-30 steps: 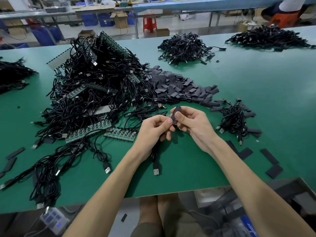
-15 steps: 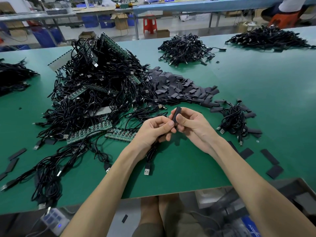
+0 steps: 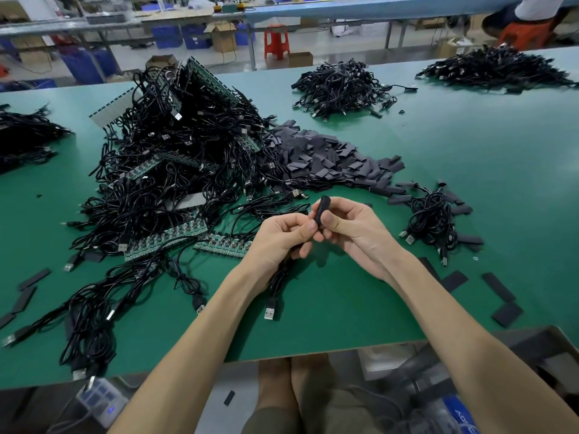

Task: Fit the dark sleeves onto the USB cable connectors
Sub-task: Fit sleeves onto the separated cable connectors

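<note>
Since a second ago, both hands have lifted slightly and the dangling plug [image 3: 269, 311] has swung left and nearer the table edge; the sleeve [image 3: 321, 208] now stands more upright between the fingers.

Right hand [image 3: 354, 228]: closed in a pinch on the sleeve, thumb against its lower part. Left hand [image 3: 282, 238]: closed around a cable [image 3: 279, 278], thumb tip touching the sleeve's base. Whether a connector is already inside the sleeve cannot be told; the fingers hide the joint. Judgement: this piece is mid-fitting, not finished.

Outward from the hands: a small bundle [image 3: 430, 219] lies to the right with dark sleeves around it, apparently finished work. Loose flat sleeves [image 3: 498, 286] rest near the right table edge. A heap of unused sleeves [image 3: 329, 161] sits beyond the hands, touching the large cable pile [image 3: 175, 170], which shows many bare plugs. Further piles [image 3: 341, 89] lie far back; their state cannot be told.

Judgement: little is done; most of the work remains.
</note>
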